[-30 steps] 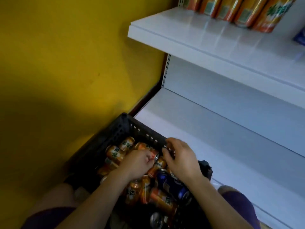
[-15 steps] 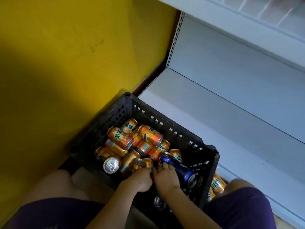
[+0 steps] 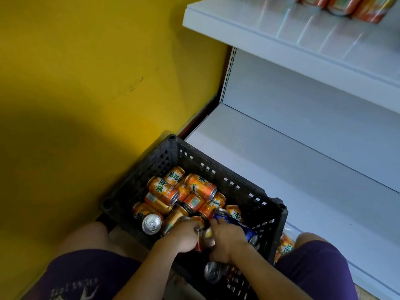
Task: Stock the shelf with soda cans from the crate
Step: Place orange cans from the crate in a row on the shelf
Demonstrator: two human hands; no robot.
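A yellow wall [image 3: 91, 87] fills the left of the view, with a broad shadow across its lower part. To the right stands white shelving: a bare lower shelf [image 3: 303, 174] running back to a white rear panel, and an upper shelf [image 3: 281, 33] carrying a row of orange cans [image 3: 355, 7] along its back edge, blurred at the top of the view. A black slatted crate [image 3: 242, 191] sits in the corner against the lower shelf's front edge, between the person's knees in purple shorts [image 3: 313, 269]. It holds a loose heap of orange soda cans [image 3: 201, 188], most lying on their sides, plus a blue can [image 3: 238, 224] near the right wall. More orange cans [image 3: 285, 245] lie outside the crate by the right knee.

Both hands are down in the crate's near end. The left hand [image 3: 184, 237] has its fingers curled round an orange can; the right hand [image 3: 229, 239] rests beside the blue can with fingers bent onto the cans, but its grip is too hidden to tell what it holds.

Compared with half a second ago, the hands remain in the same spot in the crate, and the upper shelf's top and its cans have come into view.
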